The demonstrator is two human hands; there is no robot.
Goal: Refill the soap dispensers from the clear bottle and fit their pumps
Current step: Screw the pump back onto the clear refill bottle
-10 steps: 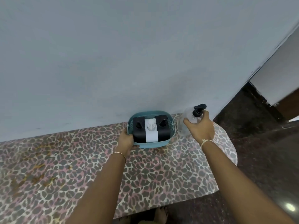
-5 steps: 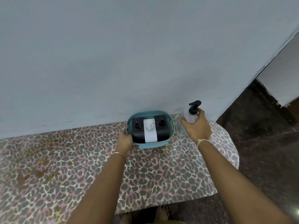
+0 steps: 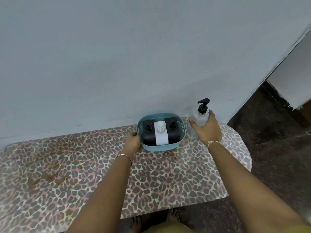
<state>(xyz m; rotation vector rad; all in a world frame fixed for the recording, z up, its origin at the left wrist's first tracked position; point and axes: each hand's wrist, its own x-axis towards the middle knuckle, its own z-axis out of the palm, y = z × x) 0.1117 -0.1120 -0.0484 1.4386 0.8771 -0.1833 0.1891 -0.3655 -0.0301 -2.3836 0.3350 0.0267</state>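
Note:
A teal basket [image 3: 178, 116] stands against the wall on the leopard-print table [image 3: 168, 174]. Inside it sit a black dispenser [image 3: 149, 134], a white dispenser [image 3: 161, 134] and another black dispenser [image 3: 173, 133], each with a pump on top. My left hand [image 3: 133, 142] grips the basket's left rim. To the right of the basket stands the clear bottle [image 3: 199, 119] with a black pump [image 3: 203, 105]. My right hand [image 3: 207, 129] wraps around its near side, thumb on the left and fingers on the right.
A pale blue wall [image 3: 134, 56] rises right behind the basket and bottle. The table's rounded right end [image 3: 242, 148] borders a dark stone floor [image 3: 277, 157]. My bare feet [image 3: 154, 221] show below the near table edge.
The view has shifted slightly and the bottle now stands more upright. Both hands keep their holds on the basket and the bottle.

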